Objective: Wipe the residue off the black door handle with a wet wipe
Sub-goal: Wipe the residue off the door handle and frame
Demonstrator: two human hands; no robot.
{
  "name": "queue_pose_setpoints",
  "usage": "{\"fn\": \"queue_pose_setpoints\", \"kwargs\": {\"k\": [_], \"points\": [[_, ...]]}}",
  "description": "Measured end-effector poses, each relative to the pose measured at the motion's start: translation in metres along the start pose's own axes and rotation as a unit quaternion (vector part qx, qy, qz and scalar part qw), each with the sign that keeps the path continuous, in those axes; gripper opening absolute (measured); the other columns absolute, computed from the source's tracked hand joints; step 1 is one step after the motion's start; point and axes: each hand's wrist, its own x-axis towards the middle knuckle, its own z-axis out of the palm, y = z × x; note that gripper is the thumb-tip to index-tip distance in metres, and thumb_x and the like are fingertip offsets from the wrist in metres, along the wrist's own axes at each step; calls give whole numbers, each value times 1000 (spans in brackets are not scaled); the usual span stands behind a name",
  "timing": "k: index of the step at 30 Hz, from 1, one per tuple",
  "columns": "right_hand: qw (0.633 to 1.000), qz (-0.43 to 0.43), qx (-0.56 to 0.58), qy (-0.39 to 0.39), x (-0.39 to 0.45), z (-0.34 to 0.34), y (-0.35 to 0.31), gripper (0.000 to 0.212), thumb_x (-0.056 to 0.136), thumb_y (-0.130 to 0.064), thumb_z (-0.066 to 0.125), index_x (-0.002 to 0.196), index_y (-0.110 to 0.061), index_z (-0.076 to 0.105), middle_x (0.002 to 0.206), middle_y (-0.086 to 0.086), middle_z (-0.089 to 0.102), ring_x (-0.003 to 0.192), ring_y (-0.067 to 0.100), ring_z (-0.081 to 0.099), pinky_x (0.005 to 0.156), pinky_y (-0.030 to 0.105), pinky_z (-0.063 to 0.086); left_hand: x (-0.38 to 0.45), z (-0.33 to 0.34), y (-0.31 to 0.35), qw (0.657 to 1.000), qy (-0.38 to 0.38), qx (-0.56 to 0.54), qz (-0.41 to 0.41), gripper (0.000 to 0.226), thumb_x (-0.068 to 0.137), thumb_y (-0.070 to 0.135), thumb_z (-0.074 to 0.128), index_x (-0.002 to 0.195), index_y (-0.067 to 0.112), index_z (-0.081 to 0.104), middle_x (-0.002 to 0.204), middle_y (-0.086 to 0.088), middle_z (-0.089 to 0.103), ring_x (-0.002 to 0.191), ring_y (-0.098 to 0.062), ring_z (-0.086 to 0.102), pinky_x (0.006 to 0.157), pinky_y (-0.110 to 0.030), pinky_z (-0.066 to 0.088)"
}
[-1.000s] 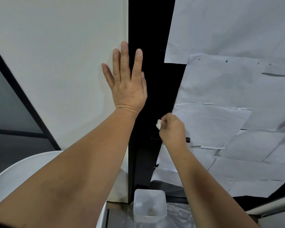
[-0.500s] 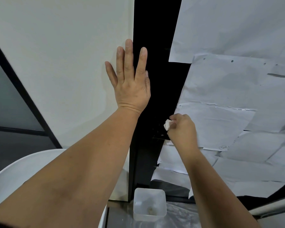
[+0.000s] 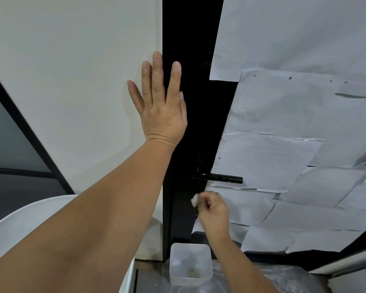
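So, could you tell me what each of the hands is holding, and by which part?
The right hand pinches the balled wet wipe at its fingertips, below the door handle. The left hand holds nothing, flat against the wall.

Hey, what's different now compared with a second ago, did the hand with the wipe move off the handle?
Yes. The right hand, still pinching the wet wipe, dropped from the black door handle to just below it, so the lever is now uncovered and untouched. The left hand stays flat against the wall and door edge, and the plastic container below has not moved.
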Motion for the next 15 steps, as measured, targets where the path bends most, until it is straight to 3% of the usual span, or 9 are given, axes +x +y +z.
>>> {"fn": "queue_pose_setpoints", "kwargs": {"k": [3, 5, 7, 9, 12, 15], "points": [[992, 73, 103, 30, 12, 7, 14, 38, 85, 4, 59, 72, -32, 61, 89, -2, 60, 83, 23, 65, 75, 39, 58, 1, 0, 0, 1000, 0, -1, -2, 50, 101, 15, 48, 147, 17, 29, 152, -25, 37, 142, -41, 28, 114, -67, 17], [991, 50, 116, 52, 17, 14, 13, 36, 86, 4, 60, 76, -31, 65, 94, -2, 57, 89, 21, 64, 85, 31, 56, 1, 0, 0, 1000, 1, 0, -1, 50, 101, 15, 48, 147, 17, 28, 152, -25, 38, 142, -41, 28, 115, -66, 16], [995, -21, 63, 68, 21, 21, 8, 33, 86, 5, 58, 97, -25, 67, 105, -2, 54, 102, 18, 60, 97, 14, 43, 1, 1, 0, 1000, 2, -1, -3, 49, 101, 16, 47, 147, 17, 28, 152, -26, 37, 143, -41, 27, 115, -65, 14], [993, -100, -22, 63, 23, 27, 3, 44, 85, 7, 54, 124, -14, 58, 123, 1, 47, 120, 14, 49, 106, 10, 30, 1, 1, 1, 1000, 1, -1, -3, 49, 101, 17, 45, 147, 17, 27, 152, -26, 37, 143, -40, 25, 116, -65, 13], [970, -157, -175, 68, 27, 35, 5, 71, 79, 6, 50, 145, -11, 32, 138, 8, 38, 125, 19, 40, 110, 31, 32, 1, 0, 1, 1000, -3, 1, -7, 52, 100, 15, 48, 147, 16, 28, 152, -26, 36, 143, -41, 25, 115, -66, 13], [953, -125, -264, 77, 31, 37, 5, 86, 71, 0, 54, 149, -16, 22, 151, 5, 24, 124, 28, 38, 103, 44, 31, 1, -1, 2, 1000, -3, 0, -10, 51, 100, 13, 50, 148, 12, 34, 152, -27, 36, 143, -42, 26, 114, -67, 14]]}}
